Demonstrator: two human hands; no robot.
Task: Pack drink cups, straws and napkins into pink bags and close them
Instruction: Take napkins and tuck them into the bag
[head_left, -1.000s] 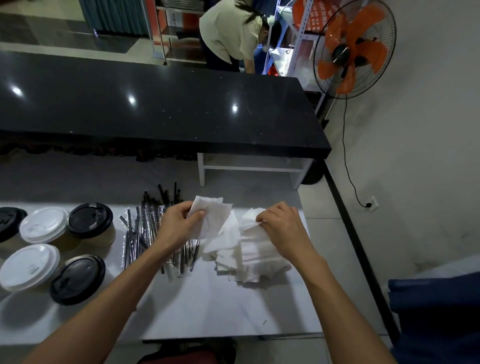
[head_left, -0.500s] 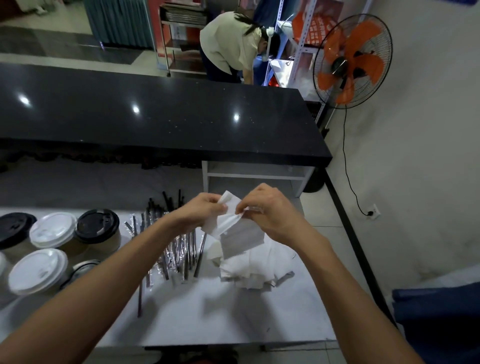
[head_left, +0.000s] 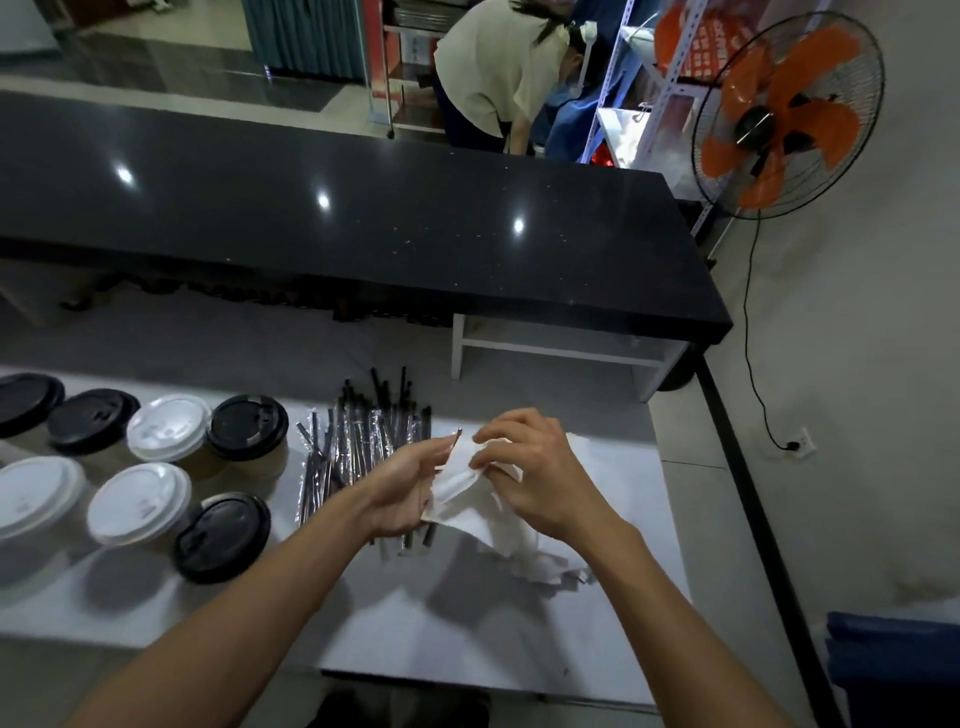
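Observation:
Both hands hold a white napkin just above the white table. My left hand holds its left edge, palm turned inward. My right hand pinches its top edge with curled fingers. Under the hands lies a loose pile of napkins. A bunch of wrapped black straws lies to the left of the hands, partly hidden by my left wrist. Several lidded drink cups stand at the table's left, some with white lids and some with black lids. No pink bag is in view.
A long black counter runs behind the table. A person in a pale top bends over beyond it. An orange standing fan stands at the far right by the wall, with its cord leading to a floor socket.
My left hand lifted one napkin off the pile, and my right hand left the pile and joined it. Both now hold it together, a little lower and folded smaller.

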